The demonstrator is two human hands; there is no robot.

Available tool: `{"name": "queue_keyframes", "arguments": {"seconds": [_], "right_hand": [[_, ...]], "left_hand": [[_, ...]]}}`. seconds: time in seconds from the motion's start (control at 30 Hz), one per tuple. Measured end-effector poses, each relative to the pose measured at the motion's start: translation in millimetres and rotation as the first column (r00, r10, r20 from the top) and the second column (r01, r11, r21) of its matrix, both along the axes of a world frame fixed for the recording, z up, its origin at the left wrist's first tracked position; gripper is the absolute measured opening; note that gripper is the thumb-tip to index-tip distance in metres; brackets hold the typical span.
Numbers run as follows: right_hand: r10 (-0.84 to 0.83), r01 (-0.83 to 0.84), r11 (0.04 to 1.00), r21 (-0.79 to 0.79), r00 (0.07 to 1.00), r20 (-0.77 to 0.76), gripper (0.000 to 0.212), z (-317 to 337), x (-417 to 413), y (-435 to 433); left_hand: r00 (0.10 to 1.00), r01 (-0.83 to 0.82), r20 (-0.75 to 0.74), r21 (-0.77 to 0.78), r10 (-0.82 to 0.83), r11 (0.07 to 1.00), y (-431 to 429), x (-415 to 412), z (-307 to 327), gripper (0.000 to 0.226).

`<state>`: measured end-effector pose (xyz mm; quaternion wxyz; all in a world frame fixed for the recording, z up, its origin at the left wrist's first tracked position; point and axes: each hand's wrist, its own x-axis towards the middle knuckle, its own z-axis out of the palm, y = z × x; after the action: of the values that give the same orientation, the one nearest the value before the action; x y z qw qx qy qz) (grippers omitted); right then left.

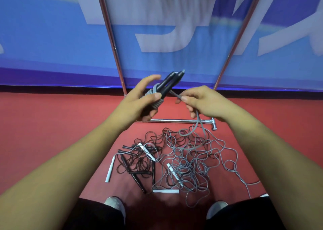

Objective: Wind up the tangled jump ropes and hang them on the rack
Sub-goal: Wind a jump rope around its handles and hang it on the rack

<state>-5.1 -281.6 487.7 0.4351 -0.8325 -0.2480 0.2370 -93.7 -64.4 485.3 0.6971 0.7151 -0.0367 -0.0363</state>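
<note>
Your left grip [139,103] is closed round a pair of black handles [172,82], with the thumb pressing on the grey coil [157,100] already wrapped about their lower halves. Your right grip [204,102], just beside it, pinches the free grey cord [175,94] between thumb and forefinger, pulled taut from the handles. The rest of the cord drops beneath that grip into the tangle [185,160] on the red floor [52,125] below.

You look to be midway through winding this rope, with plenty of slack left to take in. The next move calls for carrying the cord round the handles again, each turn snug against the last. Feed it out of the heap without dragging the other ropes up.

The handles are smooth, matt, tapered sticks. The cord is thin, round and rubbery-looking, and lies in loose curls. Below your grips, thin black rope [139,160] and short white handles [110,169] thread through the grey loops. Beyond your grips rise the shiny metal tubes of the rack [111,37], and its foot bar [181,120] lies just under them.
</note>
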Motion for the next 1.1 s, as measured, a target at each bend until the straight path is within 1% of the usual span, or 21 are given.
{"name": "queue_keyframes", "arguments": {"seconds": [0.03, 0.1, 0.17, 0.27, 0.33, 0.37, 0.47, 0.53, 0.57, 0.6, 0.63, 0.67, 0.7, 0.73, 0.77, 0.83, 0.9, 0.97, 1.0, 1.07, 1.1], "right_hand": [[0.008, -0.008, 1.000, 0.001, 0.999, -0.036, 0.022, -1, -1, 2], [-0.020, 0.020, 1.000, 0.002, 0.997, -0.077, 0.020, 0, -3, 4], [-0.061, 0.060, 0.998, -0.021, 0.997, -0.049, 0.014, 4, -4, 3], [-0.061, 0.063, 0.996, -0.065, 0.997, 0.041, 0.014, 9, -5, 0], [-0.040, 0.053, 0.992, -0.117, 0.993, 0.108, 0.010, 12, -7, 0], [-0.031, 0.047, 0.990, -0.133, 0.992, 0.121, 0.010, 14, -9, 1], [-0.014, 0.028, 0.992, -0.120, 0.993, 0.117, 0.019, 24, -15, 5], [0.021, -0.007, 0.994, -0.113, 0.992, 0.121, 0.020, 32, -20, 8], [0.054, -0.039, 0.992, -0.122, 0.991, 0.121, 0.019, 35, -23, 9], [0.086, -0.071, 0.989, -0.130, 0.990, 0.113, 0.017, 36, -26, 11], [0.111, -0.096, 0.987, -0.129, 0.988, 0.107, 0.015, 36, -28, 13], [0.119, -0.104, 0.987, -0.124, 0.986, 0.118, 0.013, 34, -30, 15], [0.112, -0.094, 0.988, -0.122, 0.982, 0.151, 0.013, 31, -31, 16], [0.102, -0.077, 0.989, -0.129, 0.974, 0.203, 0.013, 29, -31, 17], [0.095, -0.061, 0.988, -0.138, 0.963, 0.252, 0.013, 27, -30, 18], [0.069, -0.031, 0.991, -0.130, 0.953, 0.296, 0.011, 25, -28, 18], [0.022, 0.002, 0.997, -0.080, 0.954, 0.299, 0.010, 26, -28, 17], [-0.011, 0.029, 0.998, -0.050, 0.946, 0.325, 0.010, 27, -28, 16], [-0.027, 0.043, 0.998, -0.039, 0.940, 0.341, 0.010, 28, -27, 16], [-0.071, 0.077, 0.997, -0.002, 0.928, 0.365, 0.007, 28, -24, 14], [-0.100, 0.098, 0.995, 0.024, 0.929, 0.357, 0.005, 28, -21, 13]], "left_hand": [[1.000, -0.026, -0.007, -0.021, 0.025, 0.999, 0, 0, 1, 0.044], [0.996, -0.084, -0.016, -0.046, 0.084, 0.995, -2, 1, 4, 0.043], [0.986, -0.167, -0.038, -0.080, 0.164, 0.983, -2, 2, 5, 0.036], [0.962, -0.271, -0.056, -0.095, 0.267, 0.958, 3, 5, 8, 0.018], [0.950, -0.309, -0.055, -0.048, 0.306, 0.950, 8, 7, 8, 0.008], [0.945, -0.324, -0.055, -0.010, 0.323, 0.946, 11, 9, 6, 0.006], [0.940, -0.332, -0.021, 0.163, 0.339, 0.929, 18, 11, 1, 0.015], [0.946, -0.315, 0.009, 0.274, 0.325, 0.909, 19, 12, -3, 0.015], [0.950, -0.304, 0.039, 0.344, 0.310, 0.888, 20, 12, -7, 0.016], [0.955, -0.290, 0.080, 0.454, 0.286, 0.842, 20, 12, -11, 0.018], [0.962, -0.266, 0.110, 0.595, 0.251, 0.758, 21, 12, -15, 0.022], [0.969, -0.236, 0.127, 0.729, 0.212, 0.642, 21, 13, -17, 0.027], [0.977, -0.202, 0.129, 0.824, 0.173, 0.529, 20, 12, -18, 0.031], [0.984, -0.164, 0.115, 0.880, 0.134, 0.446, 17, 12, -19, 0.035], [0.993, -0.113, 0.087, 0.915, 0.085, 0.387, 14, 11, -18, 0.037], [0.999, -0.008, 0.018, 0.955, -0.031, 0.297, 4, 9, -16, 0.040], [0.994, 0.043, -0.017, 0.967, -0.106, 0.252, -3, 6, -13, 0.050], [0.992, 0.037, -0.005, 0.968, -0.129, 0.249, -7, 5, -10, 0.064], [0.991, 0.015, 0.019, 0.968, -0.131, 0.250, -8, 5, -9, 0.064], [0.988, -0.022, 0.065, 0.957, -0.138, 0.290, -9, 5, -8, 0.051], [0.985, -0.024, 0.080, 0.941, -0.155, 0.338, -7, 6, -10, 0.038]]}}
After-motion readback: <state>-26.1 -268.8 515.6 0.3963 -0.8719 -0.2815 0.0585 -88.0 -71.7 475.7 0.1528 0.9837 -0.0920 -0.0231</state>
